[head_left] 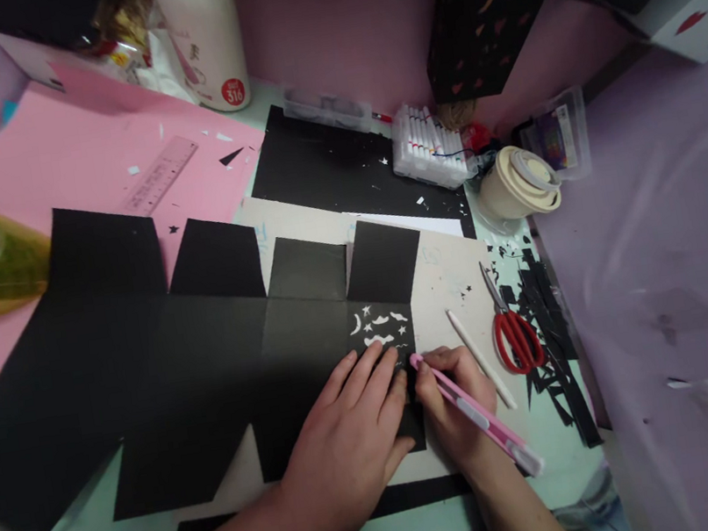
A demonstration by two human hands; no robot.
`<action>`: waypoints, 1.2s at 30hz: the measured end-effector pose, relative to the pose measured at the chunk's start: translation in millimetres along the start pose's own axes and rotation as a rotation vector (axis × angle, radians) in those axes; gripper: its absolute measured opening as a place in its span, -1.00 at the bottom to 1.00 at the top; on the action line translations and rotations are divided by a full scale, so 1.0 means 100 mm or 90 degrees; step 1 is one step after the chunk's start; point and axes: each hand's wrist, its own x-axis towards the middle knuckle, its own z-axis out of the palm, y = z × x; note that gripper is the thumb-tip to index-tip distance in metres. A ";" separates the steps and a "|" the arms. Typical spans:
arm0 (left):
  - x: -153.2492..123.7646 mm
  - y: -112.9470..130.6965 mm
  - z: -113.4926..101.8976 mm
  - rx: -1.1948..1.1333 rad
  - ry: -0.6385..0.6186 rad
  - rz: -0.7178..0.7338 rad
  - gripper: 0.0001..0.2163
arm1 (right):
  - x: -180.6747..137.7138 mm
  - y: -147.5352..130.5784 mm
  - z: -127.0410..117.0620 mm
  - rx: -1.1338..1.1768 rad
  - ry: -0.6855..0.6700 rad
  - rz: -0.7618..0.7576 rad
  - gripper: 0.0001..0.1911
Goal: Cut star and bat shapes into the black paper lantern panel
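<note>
A large black cardboard sheet (161, 356), cut as a box net with several flaps, lies flat before me. Its right panel has cut-out shapes (379, 322): a moon, stars and clouds, showing pale from beneath. My left hand (344, 427) rests flat on the sheet, fingers stretched out just below the shapes. In my right hand (457, 396) is a pink utility knife (483, 419), held like a pen, its front end at the panel's right edge. The blade tip is too small to make out. A pale board (448, 273) lies underneath the sheet.
Red-handled scissors (518, 340) and a white pen (481, 359) lie at right beside black paper scraps (544, 317). Behind are a marker case (430, 148), a lidded cup (515, 182), a ruler (161, 177) and a white bottle (204, 39). A yellow tape roll (14, 263) stands at left.
</note>
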 end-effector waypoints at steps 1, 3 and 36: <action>0.00 0.00 0.00 0.001 -0.003 0.001 -0.49 | 0.00 0.00 0.00 -0.004 0.002 -0.003 -0.90; 0.00 0.01 -0.01 0.003 -0.009 0.003 -0.49 | 0.00 0.02 0.01 0.002 0.002 -0.008 -0.89; 0.02 0.01 -0.03 -0.009 -0.005 0.001 -0.49 | -0.02 0.01 0.00 0.022 -0.014 0.027 -0.90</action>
